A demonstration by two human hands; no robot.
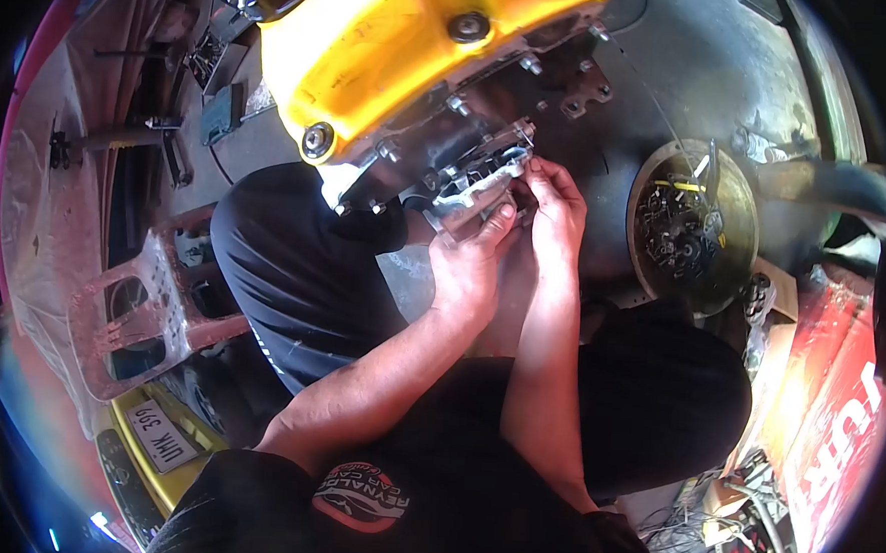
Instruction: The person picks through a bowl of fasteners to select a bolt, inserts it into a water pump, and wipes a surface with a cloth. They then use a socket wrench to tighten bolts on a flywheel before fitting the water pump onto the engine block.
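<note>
My left hand (469, 263) is closed around the lower end of a grey metal bracket-like part (479, 192), its thumb lying along the part's side. At the part's upper end, my right hand (557, 207) has thumb and fingers pinched together; whatever they grip is too small to make out. Right above both hands is a large yellow metal housing (374, 63), with several bolts along its lower edge. The bracket-like part lies against the dark underside of this housing. Whether it is fastened there cannot be seen.
On the right, a round metal pan (745, 214) holds several bolts and small parts. A worn reddish plastic stool (176, 298) stands at left, near a yellow bumper with a licence plate (161, 434). Dark tools (174, 157) lie on the floor at upper left. Cables (695, 525) clutter the lower right.
</note>
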